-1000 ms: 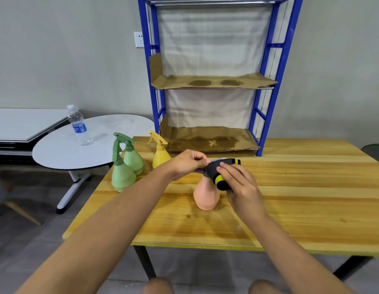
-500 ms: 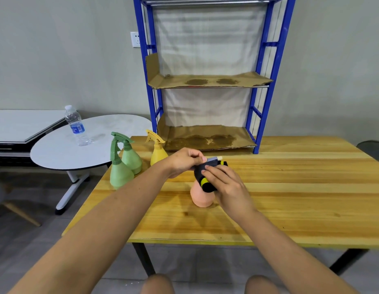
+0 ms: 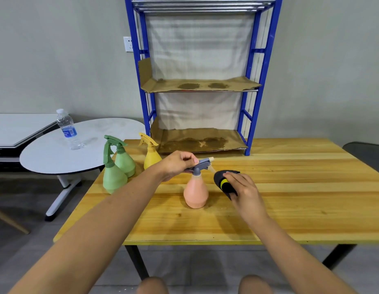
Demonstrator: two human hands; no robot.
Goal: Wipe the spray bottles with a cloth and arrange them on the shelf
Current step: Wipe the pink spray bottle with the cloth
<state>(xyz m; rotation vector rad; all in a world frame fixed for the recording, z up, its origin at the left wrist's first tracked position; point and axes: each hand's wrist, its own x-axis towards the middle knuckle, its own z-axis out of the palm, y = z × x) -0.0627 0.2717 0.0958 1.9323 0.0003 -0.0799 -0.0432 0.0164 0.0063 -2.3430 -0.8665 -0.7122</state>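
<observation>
A pink spray bottle [image 3: 196,193] with a grey trigger head stands upright on the wooden table [image 3: 290,200]. My left hand [image 3: 177,165] grips that grey head from the left. My right hand [image 3: 242,190] holds a black cloth with a yellow stripe [image 3: 223,182] just right of the bottle, apart from it. Two green spray bottles [image 3: 115,168] and a yellow spray bottle [image 3: 151,154] stand at the table's back left. The blue shelf [image 3: 251,92] rises at the table's far edge, its two cardboard-lined levels bare.
A round white side table [image 3: 46,155] with a water bottle [image 3: 67,129] stands left of the wooden table. A dark chair edge [image 3: 367,151] shows at the far right. My knees are visible below the table's front edge.
My right hand has drawn the cloth off the pink bottle's head, down and to the right, uncovering the grey trigger. My left hand keeps its hold.
</observation>
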